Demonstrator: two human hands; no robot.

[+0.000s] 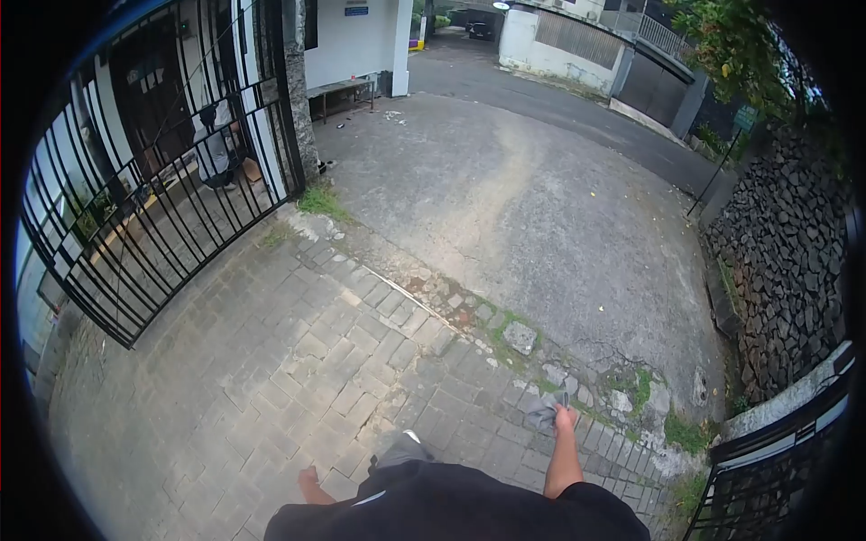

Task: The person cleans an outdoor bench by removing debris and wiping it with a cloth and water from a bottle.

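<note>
My right hand is closed on a grey cloth, which hangs from it above the paving blocks, out to the right of my body. On the other side, my left hand is low beside my dark shirt, over the brick paving. Its fingers look curled, but they are too small to make out, and nothing can be seen in it. One grey trouser leg shows in front of my shirt.
A black barred gate stands at the left, with a person behind it. Ahead lies an asphalt drive, with a bench by a wall. Loose stones edge the paving. A stone wall and another gate are at right.
</note>
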